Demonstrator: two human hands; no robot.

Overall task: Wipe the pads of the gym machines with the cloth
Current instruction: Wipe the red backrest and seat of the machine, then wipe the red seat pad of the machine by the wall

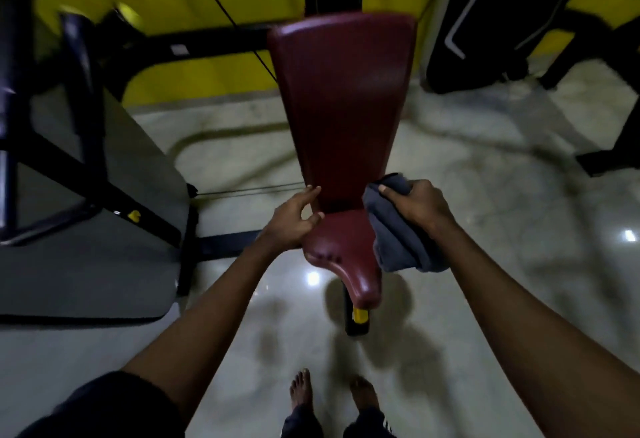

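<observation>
A person stands over a maroon bench, whose long back pad [343, 102] runs from the middle of the view up toward 12 o'clock, widening at its far end. The smaller seat pad [341, 250] lies just below it, toward 6 o'clock, narrowing to a rounded nose. The right hand [420, 207] sits at 3 o'clock of the gap between the two pads, its fingers curled tight round a grey cloth [398, 240]. The cloth is bunched in the fist and hangs down against the right edge of the seat pad. The left hand [294, 219] is at 9 o'clock of the same gap, holding nothing. Its forefinger and thumb are spread in a loose curve, with their tips touching the left edges of the pads. The two hands are apart, with the bench between them. A yellow knob [360, 314] shows under the nose of the seat. At 9 o'clock stands a black machine frame [104, 188] on a grey platform [86, 275]. The glossy pale floor [502, 212] reflects lights, and two bare feet [301, 391] stand at 6 o'clock.
</observation>
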